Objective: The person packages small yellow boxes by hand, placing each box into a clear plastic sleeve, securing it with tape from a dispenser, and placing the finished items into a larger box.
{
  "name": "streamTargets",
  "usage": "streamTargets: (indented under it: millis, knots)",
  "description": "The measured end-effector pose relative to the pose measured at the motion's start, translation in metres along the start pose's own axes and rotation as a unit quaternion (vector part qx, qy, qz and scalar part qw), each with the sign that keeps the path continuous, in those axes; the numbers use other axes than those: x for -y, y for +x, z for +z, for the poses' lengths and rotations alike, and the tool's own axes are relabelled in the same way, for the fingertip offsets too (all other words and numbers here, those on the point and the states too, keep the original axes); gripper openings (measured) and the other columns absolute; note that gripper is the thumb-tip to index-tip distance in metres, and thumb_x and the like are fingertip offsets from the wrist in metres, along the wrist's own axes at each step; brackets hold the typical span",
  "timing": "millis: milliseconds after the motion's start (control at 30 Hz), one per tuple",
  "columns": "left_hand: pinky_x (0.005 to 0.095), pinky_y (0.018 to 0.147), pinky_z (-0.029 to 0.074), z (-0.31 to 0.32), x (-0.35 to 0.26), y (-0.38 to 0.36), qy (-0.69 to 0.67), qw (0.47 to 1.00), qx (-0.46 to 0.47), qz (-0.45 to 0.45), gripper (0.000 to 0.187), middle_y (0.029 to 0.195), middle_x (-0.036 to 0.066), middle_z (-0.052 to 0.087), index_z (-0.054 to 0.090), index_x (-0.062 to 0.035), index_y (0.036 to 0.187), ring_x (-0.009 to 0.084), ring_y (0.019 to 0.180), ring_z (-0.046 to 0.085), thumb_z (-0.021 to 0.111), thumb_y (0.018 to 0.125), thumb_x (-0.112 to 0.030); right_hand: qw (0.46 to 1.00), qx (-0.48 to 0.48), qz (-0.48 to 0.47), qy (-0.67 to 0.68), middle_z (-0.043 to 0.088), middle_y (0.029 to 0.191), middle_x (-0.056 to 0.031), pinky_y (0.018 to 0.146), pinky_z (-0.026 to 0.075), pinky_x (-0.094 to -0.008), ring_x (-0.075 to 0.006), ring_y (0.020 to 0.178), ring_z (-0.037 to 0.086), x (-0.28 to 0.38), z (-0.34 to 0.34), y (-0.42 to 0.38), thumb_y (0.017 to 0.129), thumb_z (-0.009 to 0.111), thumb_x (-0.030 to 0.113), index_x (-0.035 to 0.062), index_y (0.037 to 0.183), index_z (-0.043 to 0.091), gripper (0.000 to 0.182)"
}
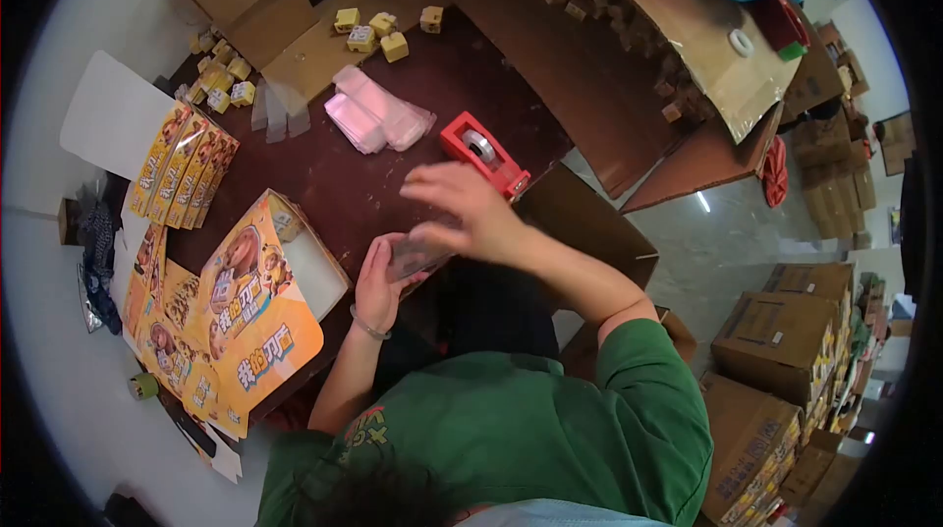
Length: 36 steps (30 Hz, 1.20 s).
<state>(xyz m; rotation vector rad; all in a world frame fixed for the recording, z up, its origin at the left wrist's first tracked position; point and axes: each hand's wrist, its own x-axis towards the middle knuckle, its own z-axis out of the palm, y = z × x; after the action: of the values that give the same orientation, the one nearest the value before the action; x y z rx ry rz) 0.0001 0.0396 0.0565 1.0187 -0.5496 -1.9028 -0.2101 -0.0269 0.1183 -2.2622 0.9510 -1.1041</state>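
My left hand (376, 286) is wrapped round a clear plastic box or sleeve (417, 257), close to the table's front edge. Just above it is my right hand (473, 216), its fingers stretched out and apart, partly covering the clear plastic; I see nothing held in it. A red tape dispenser (486, 154) with a roll of tape stands right beyond my right hand. Farther off lies a stack of flat clear plastic sleeves (378, 110), pinkish in the light. To the left is an open printed orange carton (257, 296) with a white inside.
Small yellow boxes (395, 47) lie at the back of the dark red table (471, 65). Filled orange display boxes (185, 168) stand at left. A large cardboard carton (599, 105) holds many small pieces at right. Stacked brown cartons (776, 331) stand on the floor.
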Motion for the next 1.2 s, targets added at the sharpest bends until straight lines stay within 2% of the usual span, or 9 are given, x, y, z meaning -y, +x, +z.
streamTargets:
  millis: [133,267,333,467,633,767,933,1067,1200]
  knots:
    - [0.0381,0.079,0.051,-0.018,-0.004,0.009,-0.027,0.999,0.024,-0.009,0.029,0.118,0.007,0.056,0.053,-0.0093,0.111,0.0208,0.100,0.060,0.039,0.104,-0.034,0.973,-0.131,0.153,-0.113,0.066,0.115,-0.0173,0.096,0.047,-0.0394,-0.0332,0.112,0.061,-0.144,-0.073,0.065,0.086,0.069,0.020,0.0041,0.115,0.066,0.034]
    - [0.0355,0.071,0.052,-0.017,-0.008,0.011,-0.028,0.998,-0.018,-0.050,0.031,0.108,0.005,0.060,0.053,-0.0107,0.094,0.0197,0.091,0.062,0.038,0.105,-0.035,0.862,-0.223,0.412,-0.192,0.046,0.141,-0.0239,0.105,0.041,-0.0417,-0.0351,0.129,0.047,-0.342,-0.145,0.063,0.084,0.070,0.023,0.0015,0.140,0.043,0.066]
    - [0.0336,0.067,0.052,-0.024,-0.005,0.013,-0.044,0.996,-0.013,-0.075,0.029,0.108,0.006,0.061,0.052,-0.0108,0.095,0.0200,0.090,0.061,0.040,0.104,-0.036,0.854,-0.279,0.268,-0.349,0.040,0.145,-0.0263,0.109,0.037,-0.0432,-0.0379,0.134,0.040,-0.419,-0.183,0.049,0.086,0.068,0.024,0.0016,0.144,0.037,0.070]
    - [0.0332,0.070,0.050,-0.028,0.001,0.014,-0.057,0.995,0.002,-0.079,0.026,0.107,0.008,0.061,0.054,-0.0102,0.099,0.0212,0.091,0.061,0.042,0.101,-0.033,0.850,-0.197,0.277,-0.402,0.039,0.145,-0.0272,0.110,0.036,-0.0438,-0.0417,0.134,0.039,-0.486,-0.221,0.042,0.086,0.065,0.023,0.0030,0.143,0.040,0.065]
    - [0.0353,0.074,0.049,-0.020,0.002,0.026,-0.093,0.992,0.007,-0.086,0.022,0.106,0.010,0.060,0.055,-0.0093,0.104,0.0220,0.093,0.060,0.045,0.098,-0.028,0.821,-0.091,0.360,-0.433,0.042,0.145,-0.0243,0.110,0.036,-0.0430,-0.0374,0.134,0.042,-0.442,-0.208,0.062,0.085,0.065,0.017,0.0043,0.142,0.041,0.063]
    - [0.0352,0.075,0.049,0.003,-0.012,0.037,-0.077,0.992,0.065,-0.070,0.024,0.101,0.010,0.059,0.055,-0.0076,0.107,0.0217,0.092,0.060,0.048,0.092,-0.025,0.935,-0.050,0.350,0.021,0.050,0.138,-0.0142,0.107,0.038,-0.0367,-0.0234,0.128,0.047,-0.359,-0.200,0.074,0.083,0.069,0.014,0.0047,0.140,0.043,0.063]
    - [0.0294,0.072,0.048,0.033,-0.031,0.049,-0.037,0.987,0.149,-0.046,0.032,0.099,0.008,0.060,0.054,-0.0034,0.114,0.0170,0.088,0.060,0.049,0.097,-0.029,0.912,0.023,0.185,0.366,0.058,0.120,-0.0015,0.100,0.043,-0.0296,-0.0127,0.117,0.053,-0.155,-0.109,0.059,0.077,0.073,-0.002,0.0068,0.129,0.050,0.058]
    - [0.0253,0.071,0.050,0.055,-0.032,0.049,-0.010,0.975,0.222,0.010,0.063,0.096,0.006,0.061,0.045,-0.0030,0.134,0.0136,0.083,0.061,0.053,0.096,-0.053,0.941,0.033,0.132,0.309,0.060,0.120,-0.0062,0.098,0.046,-0.0310,-0.0156,0.112,0.058,-0.059,-0.056,0.028,0.075,0.074,-0.001,0.0053,0.126,0.052,0.056]
    - [0.0230,0.065,0.050,0.050,-0.020,0.029,0.022,0.977,0.206,0.058,0.062,0.101,0.006,0.063,0.040,-0.0047,0.139,0.0127,0.082,0.063,0.065,0.093,-0.038,0.990,0.030,-0.013,0.139,0.052,0.135,-0.0158,0.098,0.048,-0.0351,-0.0308,0.119,0.056,-0.017,-0.017,-0.009,0.073,0.063,-0.014,0.0100,0.126,0.055,0.059]
